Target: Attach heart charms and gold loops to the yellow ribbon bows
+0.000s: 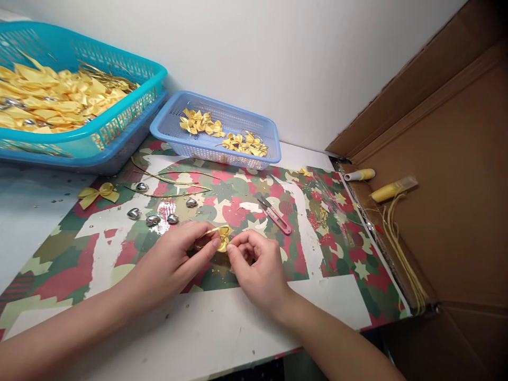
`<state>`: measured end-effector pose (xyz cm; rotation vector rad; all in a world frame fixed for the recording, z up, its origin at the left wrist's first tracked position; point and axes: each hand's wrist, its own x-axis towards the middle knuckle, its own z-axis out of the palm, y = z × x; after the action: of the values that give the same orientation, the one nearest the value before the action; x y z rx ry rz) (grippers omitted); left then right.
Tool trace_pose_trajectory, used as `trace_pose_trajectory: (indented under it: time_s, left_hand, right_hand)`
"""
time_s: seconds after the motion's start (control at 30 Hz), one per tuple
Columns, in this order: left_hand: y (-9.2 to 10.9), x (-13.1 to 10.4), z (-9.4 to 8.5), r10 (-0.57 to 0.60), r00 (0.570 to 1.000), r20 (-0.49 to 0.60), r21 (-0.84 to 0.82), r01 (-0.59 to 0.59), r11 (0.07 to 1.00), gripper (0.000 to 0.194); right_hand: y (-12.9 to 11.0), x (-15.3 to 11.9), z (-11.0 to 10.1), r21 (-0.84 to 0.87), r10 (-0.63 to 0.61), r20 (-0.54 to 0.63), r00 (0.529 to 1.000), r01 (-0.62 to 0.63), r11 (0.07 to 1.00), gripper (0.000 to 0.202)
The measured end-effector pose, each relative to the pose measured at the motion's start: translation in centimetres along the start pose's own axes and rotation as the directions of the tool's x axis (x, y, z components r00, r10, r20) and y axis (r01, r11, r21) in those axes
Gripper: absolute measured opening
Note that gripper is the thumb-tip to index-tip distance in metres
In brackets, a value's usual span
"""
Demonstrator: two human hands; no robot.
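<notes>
Our left hand [180, 259] and right hand [260, 267] pinch small yellow ribbon bow [223, 239] between them, above patterned paper [254, 201]. If we pull ribbon too hard, bow may loosen, lose shape.

The small yellow bow [224, 238] is shiny and looped; a thin gold cord [211, 231] curves beside it; left hand [177, 255] and right hand [259, 266] pinch it.
</notes>
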<state>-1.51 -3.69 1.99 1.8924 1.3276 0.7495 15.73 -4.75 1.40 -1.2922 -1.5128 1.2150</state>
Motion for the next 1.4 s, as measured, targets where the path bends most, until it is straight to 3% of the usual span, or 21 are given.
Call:
trace_pose_trajectory:
  time_s: [0.6, 0.97, 1.4]
  left_hand:
    - [0.2, -0.3, 0.0, -0.052, 0.998, -0.027, -0.033, 0.051, 0.998, 0.031]
    - [-0.5, -0.6, 0.2, 0.149, 0.98, -0.13, 0.114, -0.135, 0.984, 0.023]
    - [-1.2, -1.0, 0.6, 0.254, 0.954, -0.161, 0.219, -0.216, 0.951, 0.023]
  right_hand:
    - [-0.2, 0.2, -0.2, 0.04, 0.022, 0.016, 1.0, -0.023, 0.999, 0.009]
    - [-0.3, 0.0, 0.0, 0.018, 0.027, 0.002, 1.0, -0.027, 0.999, 0.011]
    - [-0.2, 0.0, 0.3, 0.055, 0.032, 0.01, 0.999, -0.032, 0.998, 0.01]
